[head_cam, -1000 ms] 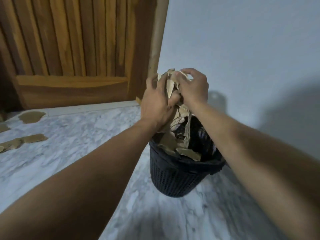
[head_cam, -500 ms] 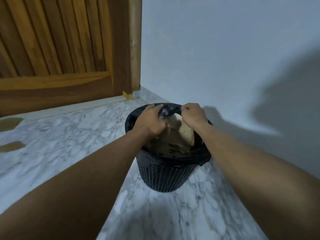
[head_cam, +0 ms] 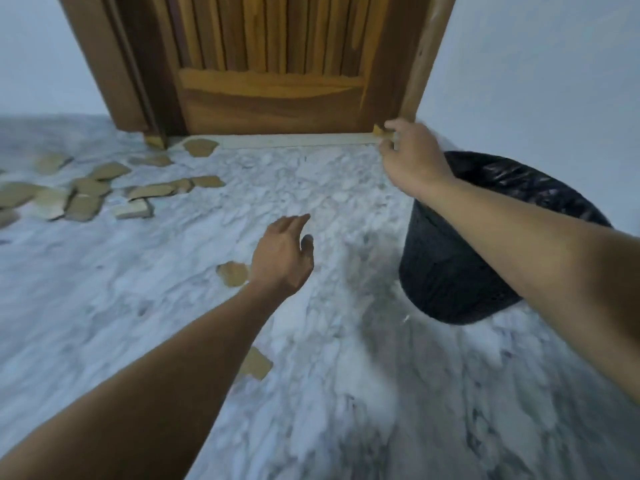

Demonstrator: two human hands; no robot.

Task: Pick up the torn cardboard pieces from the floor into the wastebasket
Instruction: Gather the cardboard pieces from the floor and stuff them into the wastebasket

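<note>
1. One bin (head_cam: 450,271) stands on the floor (head_cam: 346,393) at the right, near the wall (head_cam: 536,81) and the door (head_cam: 273,64). It is round, black, with a fine mesh side and a glossy, crinkled black liner (head_cam: 519,181) over the rim. Its contents cannot be seen; the right forearm crosses its mouth.
2. Cardboard pieces (head_cam: 86,199) lie on the floor at the left, well apart from the bin. They are flat, tan, with irregular torn edges; several overlap or touch.
3. Two single pieces lie nearer: one (head_cam: 232,273) just beside the left wrist, one (head_cam: 256,365) partly under the left forearm.
4. Left hand (head_cam: 282,258): empty, palm down above the floor, fingers (head_cam: 294,223) loosely spread.
5. Right hand (head_cam: 414,157): raised beside the bin's far rim, fingers (head_cam: 389,145) curled but not closed. A small tan scrap (head_cam: 380,130) shows at the fingertips; whether it is gripped cannot be told.
6. Floor: white marble with grey veins, blurred in places.
7. Door: brown wood, vertical slats over a plain bottom panel.
</note>
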